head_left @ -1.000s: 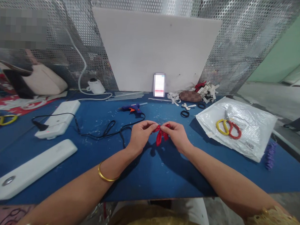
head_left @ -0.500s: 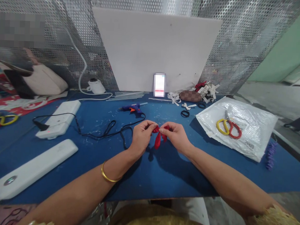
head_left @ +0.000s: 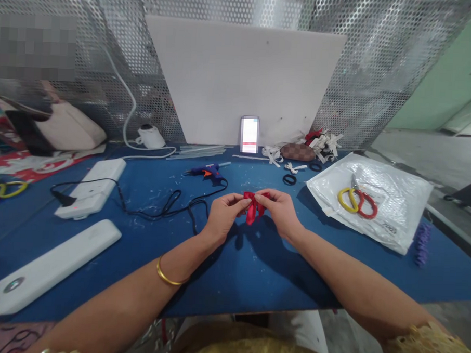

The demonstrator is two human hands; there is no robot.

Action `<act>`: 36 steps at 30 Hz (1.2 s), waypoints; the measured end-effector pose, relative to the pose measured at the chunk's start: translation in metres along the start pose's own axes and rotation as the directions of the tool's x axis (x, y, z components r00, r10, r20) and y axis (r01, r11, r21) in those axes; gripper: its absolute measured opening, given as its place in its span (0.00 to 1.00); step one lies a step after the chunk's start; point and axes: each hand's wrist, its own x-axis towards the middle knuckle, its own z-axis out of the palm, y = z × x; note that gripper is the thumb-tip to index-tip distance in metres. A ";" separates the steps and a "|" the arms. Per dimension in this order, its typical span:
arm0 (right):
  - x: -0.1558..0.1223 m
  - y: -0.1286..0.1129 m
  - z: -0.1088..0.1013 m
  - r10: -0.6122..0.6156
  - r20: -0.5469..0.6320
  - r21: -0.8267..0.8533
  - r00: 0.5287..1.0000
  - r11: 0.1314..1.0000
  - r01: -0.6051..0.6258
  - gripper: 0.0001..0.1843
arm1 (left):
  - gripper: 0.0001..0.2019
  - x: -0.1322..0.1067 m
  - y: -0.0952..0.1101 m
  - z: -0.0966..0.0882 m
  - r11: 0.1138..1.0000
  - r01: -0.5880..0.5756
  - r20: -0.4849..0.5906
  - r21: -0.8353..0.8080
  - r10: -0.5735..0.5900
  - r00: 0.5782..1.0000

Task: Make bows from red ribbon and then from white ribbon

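Observation:
A red ribbon bow (head_left: 251, 213) is held up above the blue table, its tails hanging down. My left hand (head_left: 223, 215) pinches its left side between thumb and fingers. On the other side, my right hand (head_left: 280, 208) has its thumb and fingers closed on the bow's right loop. The fingertips hide parts of both loops. Beyond my hands, a blue glue gun (head_left: 207, 171) with an orange trigger lies on its side, its black cord trailing left.
A phone (head_left: 249, 134) leans on a white board (head_left: 243, 78) at the back. Scissors (head_left: 358, 201) rest on a white plastic parcel (head_left: 398, 204) at right. On the left are a power strip (head_left: 98, 183) and a long white device (head_left: 60, 267). Black hair ties (head_left: 289, 179) lie near white ribbon scraps.
The bow has come up slightly and now faces me with its loops spread more. My fingers have shifted along its edges, and both hands still hold it.

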 end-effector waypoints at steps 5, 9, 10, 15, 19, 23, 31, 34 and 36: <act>-0.001 -0.002 0.000 0.016 0.020 0.052 1.000 0.999 -0.017 0.10 | 0.11 0.000 -0.001 -0.001 0.999 0.036 0.085 0.019 -0.038 0.996; -0.002 -0.002 0.001 0.018 0.061 -0.004 0.998 1.000 -0.017 0.11 | 0.14 -0.001 0.004 -0.001 0.999 -0.012 -0.038 0.050 0.014 0.999; -0.002 -0.001 0.001 0.020 0.060 -0.018 0.998 1.000 -0.019 0.11 | 0.13 -0.001 0.005 -0.001 0.998 -0.029 -0.068 0.059 0.033 0.997; -0.001 0.002 0.001 0.041 0.101 -0.057 0.994 0.998 -0.035 0.12 | 0.08 -0.001 0.006 0.000 0.995 -0.063 -0.051 0.072 0.067 0.996; -0.001 0.001 0.001 0.023 0.055 -0.060 0.998 0.998 -0.019 0.10 | 0.07 -0.002 0.006 0.000 0.998 -0.033 0.002 0.058 0.033 0.999; 0.000 0.002 0.000 0.028 0.052 -0.072 0.998 0.997 -0.025 0.11 | 0.09 -0.001 0.005 -0.001 0.999 -0.012 0.002 0.038 0.012 1.000; 0.000 0.007 0.000 0.054 0.088 -0.126 0.995 0.991 -0.043 0.13 | 0.09 -0.002 0.005 0.000 0.988 -0.088 -0.083 0.126 0.098 0.992; 0.000 0.010 0.001 0.056 0.124 -0.172 0.991 0.985 -0.035 0.11 | 0.08 -0.001 0.004 -0.001 0.986 -0.094 -0.092 0.140 0.108 0.990; 0.000 0.011 0.001 0.061 0.167 -0.212 0.984 0.977 -0.024 0.10 | 0.08 0.001 0.002 -0.002 0.983 -0.105 -0.086 0.150 0.118 0.989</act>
